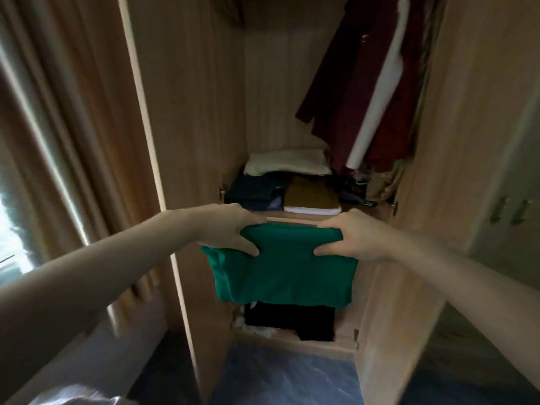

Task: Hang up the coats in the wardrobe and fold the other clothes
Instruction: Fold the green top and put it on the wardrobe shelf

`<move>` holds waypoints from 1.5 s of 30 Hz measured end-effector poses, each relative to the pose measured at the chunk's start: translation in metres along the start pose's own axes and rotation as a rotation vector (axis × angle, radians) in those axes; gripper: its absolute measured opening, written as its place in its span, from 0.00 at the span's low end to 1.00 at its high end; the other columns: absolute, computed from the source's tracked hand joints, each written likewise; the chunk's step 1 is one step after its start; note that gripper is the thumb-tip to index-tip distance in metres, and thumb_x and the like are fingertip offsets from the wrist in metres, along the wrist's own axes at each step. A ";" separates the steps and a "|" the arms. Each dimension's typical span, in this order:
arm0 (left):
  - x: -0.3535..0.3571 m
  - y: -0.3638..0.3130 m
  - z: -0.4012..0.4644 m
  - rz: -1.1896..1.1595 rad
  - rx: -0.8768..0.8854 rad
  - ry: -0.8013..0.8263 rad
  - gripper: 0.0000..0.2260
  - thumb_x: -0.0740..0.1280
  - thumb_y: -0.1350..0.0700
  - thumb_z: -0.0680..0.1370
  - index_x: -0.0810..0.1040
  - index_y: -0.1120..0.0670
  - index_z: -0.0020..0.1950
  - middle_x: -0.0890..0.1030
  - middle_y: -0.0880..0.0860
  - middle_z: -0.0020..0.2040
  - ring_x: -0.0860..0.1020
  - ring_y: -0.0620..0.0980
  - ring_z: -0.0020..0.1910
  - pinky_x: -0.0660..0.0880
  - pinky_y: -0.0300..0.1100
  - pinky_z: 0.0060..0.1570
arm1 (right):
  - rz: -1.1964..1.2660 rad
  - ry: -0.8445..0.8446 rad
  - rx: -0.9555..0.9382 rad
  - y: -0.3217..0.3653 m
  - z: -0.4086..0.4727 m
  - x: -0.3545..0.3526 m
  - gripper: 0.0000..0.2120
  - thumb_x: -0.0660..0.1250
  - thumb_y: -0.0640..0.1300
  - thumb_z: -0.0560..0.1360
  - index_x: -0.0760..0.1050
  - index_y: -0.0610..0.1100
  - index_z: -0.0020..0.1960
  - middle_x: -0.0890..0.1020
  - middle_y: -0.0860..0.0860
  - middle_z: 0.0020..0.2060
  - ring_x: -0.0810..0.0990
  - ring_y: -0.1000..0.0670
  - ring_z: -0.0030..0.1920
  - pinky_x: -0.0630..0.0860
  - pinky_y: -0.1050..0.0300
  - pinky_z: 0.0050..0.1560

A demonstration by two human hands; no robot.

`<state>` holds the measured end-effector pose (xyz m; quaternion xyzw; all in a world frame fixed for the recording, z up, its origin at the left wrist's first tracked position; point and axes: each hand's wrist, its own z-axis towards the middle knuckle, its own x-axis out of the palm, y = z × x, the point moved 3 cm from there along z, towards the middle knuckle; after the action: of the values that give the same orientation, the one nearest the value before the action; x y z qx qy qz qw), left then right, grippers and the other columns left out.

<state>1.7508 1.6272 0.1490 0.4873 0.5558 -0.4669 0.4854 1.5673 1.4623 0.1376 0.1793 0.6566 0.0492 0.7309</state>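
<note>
**Folded green garment on its way to the shelf**

Hands first: the left hand [233,229] and right hand [347,238] each pinch a top corner of the folded green knit garment [280,270], thumbs on its front face, fingers curled behind, both arms stretched forward at about the same height. The garment hangs in front of the open light-wood wardrobe [187,118], just short of the wooden shelf [292,219]. Folding looks done; the step in hand seems to be stowing it. Next it would need lifting over the shelf edge and laying flat on the folded piles [309,194]. Beyond, dark red coats [350,92] hang.
</note>
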 end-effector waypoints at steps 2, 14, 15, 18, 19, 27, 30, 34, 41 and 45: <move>0.004 0.021 0.011 0.016 -0.043 -0.004 0.20 0.66 0.39 0.77 0.67 0.40 0.67 0.71 0.35 0.46 0.72 0.40 0.46 0.65 0.31 0.39 | 0.013 0.026 -0.036 -0.013 0.030 0.007 0.12 0.69 0.61 0.73 0.80 0.54 0.49 0.83 0.55 0.40 0.81 0.57 0.40 0.77 0.52 0.42; -0.010 0.125 0.158 0.004 -0.148 0.002 0.18 0.66 0.40 0.77 0.71 0.45 0.64 0.77 0.44 0.55 0.75 0.44 0.50 0.74 0.44 0.49 | 0.068 0.048 -0.109 -0.133 0.188 -0.022 0.08 0.70 0.56 0.74 0.79 0.52 0.44 0.83 0.51 0.38 0.80 0.56 0.37 0.72 0.60 0.34; -0.012 0.133 0.171 -0.045 -0.153 0.018 0.18 0.67 0.42 0.77 0.71 0.46 0.64 0.78 0.44 0.55 0.75 0.43 0.50 0.74 0.41 0.49 | 0.088 0.056 -0.108 -0.142 0.201 -0.023 0.09 0.70 0.55 0.74 0.79 0.50 0.44 0.83 0.51 0.38 0.81 0.54 0.37 0.72 0.60 0.34; -0.017 0.161 0.201 -0.211 -0.184 0.109 0.18 0.71 0.47 0.76 0.73 0.46 0.64 0.79 0.44 0.57 0.77 0.43 0.53 0.76 0.41 0.54 | 0.136 0.086 -0.111 -0.165 0.236 -0.021 0.09 0.71 0.53 0.74 0.79 0.47 0.43 0.83 0.50 0.37 0.81 0.52 0.38 0.72 0.60 0.34; -0.019 0.171 0.211 -0.248 -0.196 0.128 0.18 0.72 0.48 0.75 0.74 0.46 0.63 0.79 0.43 0.57 0.78 0.43 0.53 0.77 0.43 0.55 | 0.161 0.090 -0.110 -0.173 0.247 -0.021 0.09 0.71 0.53 0.74 0.80 0.48 0.43 0.83 0.50 0.37 0.81 0.52 0.38 0.72 0.61 0.34; -0.015 0.247 0.282 -0.391 -0.224 0.193 0.16 0.71 0.52 0.77 0.73 0.46 0.64 0.80 0.43 0.58 0.80 0.42 0.53 0.79 0.42 0.53 | 0.239 0.154 -0.105 -0.221 0.334 -0.016 0.09 0.71 0.53 0.75 0.77 0.51 0.38 0.79 0.56 0.33 0.78 0.58 0.35 0.71 0.62 0.35; -0.009 0.281 0.313 -0.413 -0.242 0.255 0.17 0.71 0.53 0.77 0.73 0.46 0.65 0.80 0.44 0.58 0.80 0.42 0.54 0.79 0.43 0.55 | 0.207 0.199 -0.095 -0.243 0.372 -0.008 0.11 0.70 0.54 0.75 0.74 0.50 0.37 0.78 0.58 0.33 0.76 0.59 0.34 0.70 0.62 0.35; -0.018 0.331 0.364 -0.349 -0.251 0.344 0.20 0.71 0.54 0.77 0.72 0.47 0.67 0.78 0.45 0.61 0.78 0.45 0.58 0.76 0.45 0.60 | 0.171 0.240 -0.086 -0.269 0.433 -0.013 0.09 0.69 0.55 0.75 0.79 0.50 0.45 0.82 0.57 0.38 0.80 0.59 0.38 0.76 0.60 0.40; -0.099 0.423 0.450 0.157 -0.238 -0.180 0.10 0.69 0.57 0.76 0.71 0.49 0.53 0.73 0.49 0.52 0.72 0.51 0.54 0.71 0.46 0.49 | -0.015 -0.199 -0.139 -0.316 0.568 -0.070 0.10 0.68 0.52 0.76 0.78 0.50 0.56 0.82 0.54 0.47 0.79 0.56 0.45 0.78 0.52 0.48; -0.051 0.462 0.489 0.516 -0.381 -0.362 0.25 0.70 0.63 0.72 0.67 0.55 0.66 0.68 0.53 0.64 0.66 0.55 0.62 0.67 0.47 0.52 | -0.391 -0.450 -0.203 -0.332 0.624 -0.026 0.20 0.74 0.40 0.70 0.74 0.41 0.60 0.79 0.45 0.53 0.77 0.45 0.51 0.76 0.49 0.49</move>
<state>2.2546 1.1788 0.1336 0.4218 0.3965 -0.2959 0.7598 2.1192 1.0219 0.0989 -0.0181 0.4921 -0.0678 0.8677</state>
